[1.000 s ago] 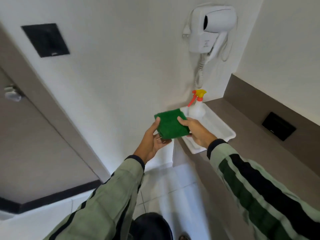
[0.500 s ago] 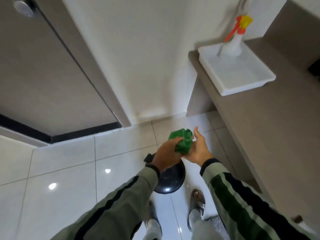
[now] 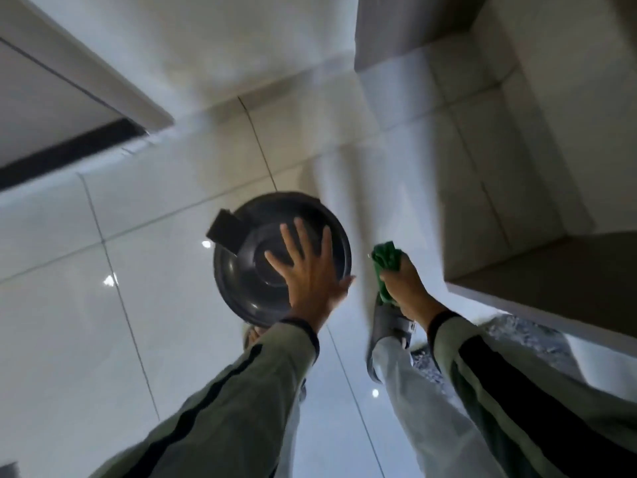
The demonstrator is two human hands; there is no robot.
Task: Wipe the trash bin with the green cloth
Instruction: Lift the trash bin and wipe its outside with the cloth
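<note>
Head view, steeply down, floor (image 3: 144,305)

Bathroom: glossy floor tiles (image 3: 165,305), vanity counter (image 3: 551,270).

Glossy white floor tiles (image 3: 165,305) run to a pale wall (image 3: 224,46), with a beige stone counter (image 3: 551,263) at right.

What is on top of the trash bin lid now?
The left hand lies over the bin lid, fingers spread. The green cloth is beside it, bunched in the right hand. The lid hides the bin's inside.
</note>
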